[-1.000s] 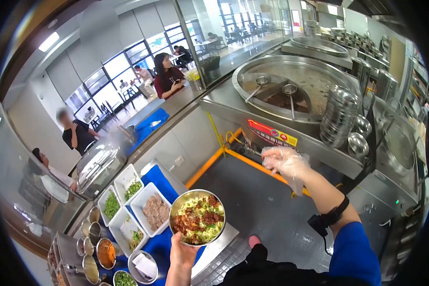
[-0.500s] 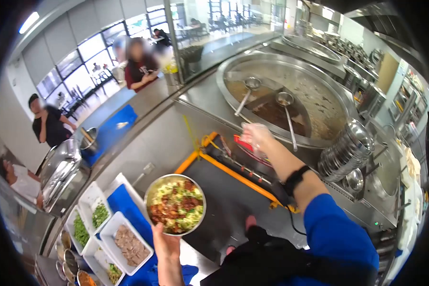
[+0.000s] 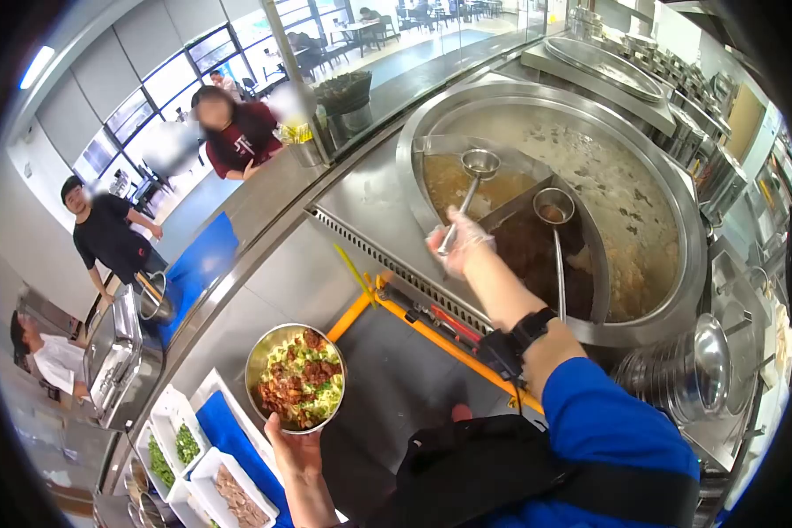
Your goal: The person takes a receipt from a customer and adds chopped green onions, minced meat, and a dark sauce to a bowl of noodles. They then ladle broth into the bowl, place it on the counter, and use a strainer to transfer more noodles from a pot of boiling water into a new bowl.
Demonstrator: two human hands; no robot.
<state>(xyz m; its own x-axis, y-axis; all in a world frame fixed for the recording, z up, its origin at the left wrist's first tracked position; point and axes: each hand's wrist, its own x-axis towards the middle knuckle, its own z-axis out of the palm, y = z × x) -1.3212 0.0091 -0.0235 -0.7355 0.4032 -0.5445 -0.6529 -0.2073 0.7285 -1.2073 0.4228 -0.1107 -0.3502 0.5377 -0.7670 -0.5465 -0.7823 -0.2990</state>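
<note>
My left hand [image 3: 297, 447] holds a steel bowl [image 3: 253, 356] by its lower rim. Inside lie pale green chopped vegetables and reddish-brown meat [image 3: 283, 387]. My right hand [image 3: 460, 245], in a clear plastic glove, is closed round the handle of a ladle [image 3: 480, 164]. That ladle's cup rests over the light brown broth [image 3: 440, 180] in one compartment of a large round pot [image 3: 407, 132]. A second ladle [image 3: 553, 207] sits in the dark broth compartment, its handle pointing down toward the pot's near rim, untouched.
White tubs [image 3: 229, 493] of greens and sliced meat stand at the lower left. Stacked steel bowls [image 3: 669, 378] are right of the pot. An orange rail [image 3: 422, 332] runs below the counter. Several people stand beyond the counter, one in a dark red shirt [image 3: 240, 141].
My right hand has moved up to the left ladle's handle and taken hold of it. The view has shifted toward the pot, and the bowl in my left hand appears further left.
</note>
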